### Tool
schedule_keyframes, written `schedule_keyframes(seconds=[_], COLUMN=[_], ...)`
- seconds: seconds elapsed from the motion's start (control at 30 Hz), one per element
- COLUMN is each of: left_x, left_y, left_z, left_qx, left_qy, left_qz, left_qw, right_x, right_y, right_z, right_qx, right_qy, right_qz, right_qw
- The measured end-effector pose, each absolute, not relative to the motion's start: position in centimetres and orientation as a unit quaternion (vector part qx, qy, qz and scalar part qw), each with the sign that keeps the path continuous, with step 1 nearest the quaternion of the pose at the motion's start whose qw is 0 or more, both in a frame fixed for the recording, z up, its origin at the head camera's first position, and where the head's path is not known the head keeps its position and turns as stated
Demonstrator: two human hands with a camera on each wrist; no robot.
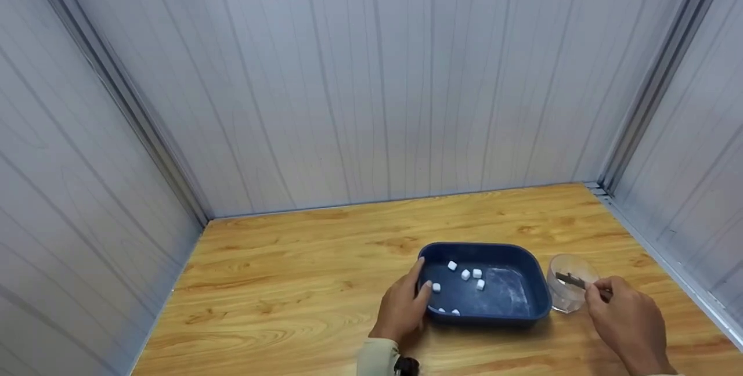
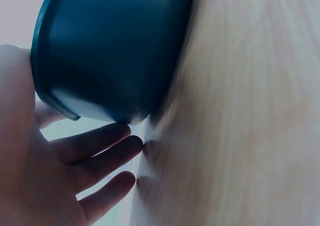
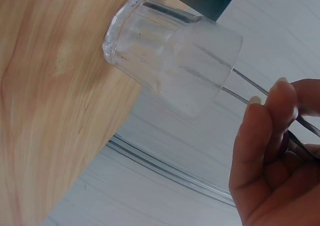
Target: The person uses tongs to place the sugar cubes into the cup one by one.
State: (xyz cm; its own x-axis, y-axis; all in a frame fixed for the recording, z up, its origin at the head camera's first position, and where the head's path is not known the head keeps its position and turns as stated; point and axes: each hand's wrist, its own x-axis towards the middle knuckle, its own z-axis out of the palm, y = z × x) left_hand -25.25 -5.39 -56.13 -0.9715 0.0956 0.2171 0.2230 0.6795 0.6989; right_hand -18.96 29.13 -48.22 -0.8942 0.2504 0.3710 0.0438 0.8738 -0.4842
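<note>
My left hand (image 1: 402, 305) holds the dark blue tray (image 1: 487, 319) at its left end. The thumb lies over the rim, while the other fingers (image 2: 107, 153) spread along the outer wall down to the tabletop. Several small white cubes (image 1: 465, 275) lie inside, mostly in the left half. In my right hand (image 1: 630, 318) I pinch metal tweezers (image 3: 245, 81) between thumb and fingers. Their tips reach into the mouth of a clear glass (image 3: 150, 51), frosted around its upper part, which stands just right of the tray. No cube shows between the tips.
The wood-grain table (image 1: 278, 283) extends left of the tray and behind it. Pale panel walls (image 1: 348, 74) enclose the back and both sides, with a metal strip (image 1: 667, 254) along the right edge. A dark watch (image 1: 406, 366) sits at the left wrist.
</note>
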Motion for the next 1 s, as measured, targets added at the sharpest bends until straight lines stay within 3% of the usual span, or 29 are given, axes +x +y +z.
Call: schedule_keyframes(seconds=[0.2,0.5,1.0], left_x=[-25.2,-25.1,-25.2], left_y=[-5.4,-5.5,-5.4], left_z=[-56.3,-56.5,-56.3], left_qx=[-0.088,-0.086,-0.088], left_qy=[-0.911,-0.914,-0.913], left_qz=[-0.394,-0.388,-0.39], left_qw=[0.08,0.085,0.079], right_x=[-18.2,-17.7,-18.0], right_y=[28.8,27.8,26.1], right_z=[-48.2,-48.3,-47.6], right_qx=[-0.095,-0.092,-0.093], right_qy=[-0.93,-0.901,-0.867], right_qz=[0.263,0.275,0.321], right_qw=[0.237,0.322,0.37])
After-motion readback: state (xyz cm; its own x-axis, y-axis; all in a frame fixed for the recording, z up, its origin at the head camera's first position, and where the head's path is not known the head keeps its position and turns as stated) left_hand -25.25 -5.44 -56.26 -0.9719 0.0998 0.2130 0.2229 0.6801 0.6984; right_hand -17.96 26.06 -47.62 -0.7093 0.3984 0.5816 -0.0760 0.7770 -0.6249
